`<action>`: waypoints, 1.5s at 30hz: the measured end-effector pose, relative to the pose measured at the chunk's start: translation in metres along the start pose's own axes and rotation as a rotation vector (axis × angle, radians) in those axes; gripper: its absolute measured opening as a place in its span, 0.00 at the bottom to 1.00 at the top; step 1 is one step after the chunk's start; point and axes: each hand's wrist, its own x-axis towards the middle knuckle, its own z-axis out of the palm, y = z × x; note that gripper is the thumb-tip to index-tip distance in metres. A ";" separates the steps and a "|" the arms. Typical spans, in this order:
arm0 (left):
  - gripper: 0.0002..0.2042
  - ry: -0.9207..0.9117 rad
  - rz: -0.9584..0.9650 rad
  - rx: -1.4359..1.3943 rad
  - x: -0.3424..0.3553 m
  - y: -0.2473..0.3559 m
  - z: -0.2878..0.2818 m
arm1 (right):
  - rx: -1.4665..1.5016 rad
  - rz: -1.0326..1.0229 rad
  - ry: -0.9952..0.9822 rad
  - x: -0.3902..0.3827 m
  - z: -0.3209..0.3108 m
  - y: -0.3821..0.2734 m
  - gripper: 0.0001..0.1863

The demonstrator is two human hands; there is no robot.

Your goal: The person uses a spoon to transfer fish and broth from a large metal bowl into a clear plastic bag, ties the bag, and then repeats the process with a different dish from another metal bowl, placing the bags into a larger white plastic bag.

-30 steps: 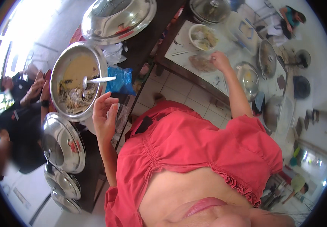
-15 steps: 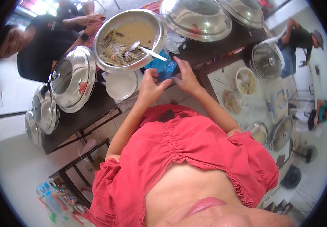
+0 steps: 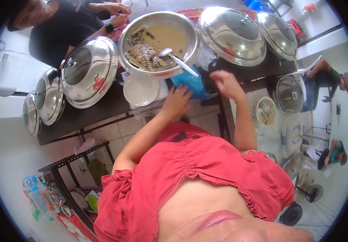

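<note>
Bag of blue plastic [image 3: 195,86] lies at the near edge of the dark bench [image 3: 75,119], just below the rim of a large metal basin [image 3: 154,74]. Left hand [image 3: 177,101] is at the bag's near left side, fingertips overlapping it in view; its grip is loose, fingers spread and thumb apart. Whether the fingertips touch the plastic cannot be told, the hand being blurred. Right hand [image 3: 227,84] is to the right of the bag, apart from it; its grip is part open, fingers slightly bent, nothing visible within. Basin contains pale liquid and solid food; a spoon [image 3: 182,65] rests in it, handle crossing the rim toward the bag. White plates [image 3: 141,89] lie left of the left hand. Lidded metal vessels [image 3: 89,72] flank the basin. Across the bench is a person in a dark shirt [image 3: 61,34].
</note>
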 end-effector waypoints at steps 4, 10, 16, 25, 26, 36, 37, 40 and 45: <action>0.31 -0.080 -0.259 0.138 0.033 -0.005 0.008 | -0.019 0.051 0.572 0.002 -0.041 -0.039 0.07; 0.21 0.099 -0.168 0.089 0.018 -0.009 -0.004 | -0.288 0.222 0.649 -0.083 -0.057 0.020 0.08; 0.21 0.226 -0.033 0.176 0.019 0.018 -0.032 | -0.421 0.804 0.941 -0.258 -0.058 0.056 0.08; 0.27 -0.126 -0.014 -0.218 0.029 0.022 -0.018 | -0.753 1.803 1.320 -0.508 -0.026 0.101 0.22; 0.29 -0.146 0.023 -0.115 0.033 0.026 -0.017 | -0.627 1.868 1.296 -0.520 -0.026 0.111 0.24; 0.18 -0.092 0.024 -0.086 0.056 0.036 -0.040 | -0.695 1.585 1.250 -0.615 0.029 0.199 0.20; 0.18 -0.066 -0.024 -0.096 0.056 0.034 -0.049 | -0.828 1.583 1.271 -0.636 0.021 0.189 0.21; 0.21 -0.139 -0.562 -0.889 0.047 0.037 -0.053 | -0.760 1.839 1.352 -0.623 0.009 0.145 0.24; 0.33 -0.064 -0.950 -1.854 0.059 0.024 -0.062 | -0.954 1.616 1.310 -0.567 -0.034 0.058 0.23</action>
